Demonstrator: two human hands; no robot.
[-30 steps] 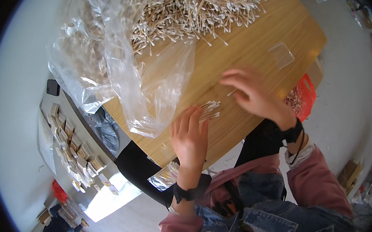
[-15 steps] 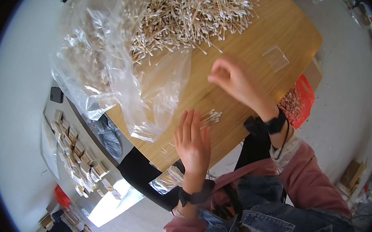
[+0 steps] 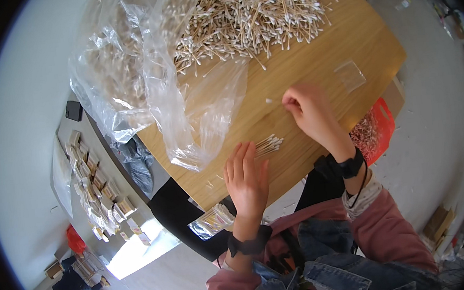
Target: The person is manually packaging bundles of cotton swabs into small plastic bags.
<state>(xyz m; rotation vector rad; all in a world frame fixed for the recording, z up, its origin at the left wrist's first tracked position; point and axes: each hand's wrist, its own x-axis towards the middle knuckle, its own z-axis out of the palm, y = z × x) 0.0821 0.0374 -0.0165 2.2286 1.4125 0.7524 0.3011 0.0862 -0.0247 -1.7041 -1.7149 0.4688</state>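
Note:
My left hand (image 3: 246, 183) lies palm down at the table's near edge, fingers stretched out. Its fingertips rest at one end of a small bundle of cotton swabs (image 3: 269, 144), whose white tips point right. Above the wood, my right hand (image 3: 310, 108) is closed in a pinch, slightly blurred. A small white piece (image 3: 268, 101) shows just left of its fingertips; whether it belongs to something in the pinch I cannot tell. A large heap of loose cotton swabs (image 3: 254, 16) covers the table's far part.
A big clear plastic bag (image 3: 164, 95) with swabs inside spreads over the left side. A clear square sheet (image 3: 350, 76) lies on the wooden table (image 3: 369, 42) at right. Below its right edge is a red bag (image 3: 386, 126). Small boxes (image 3: 95, 184) crowd a side table; a person (image 3: 70, 286) is beyond.
My right hand has come down a little and to the right, its fingers closing into a tighter pinch. The left hand stays by the small bundle. The whole view has shifted slightly.

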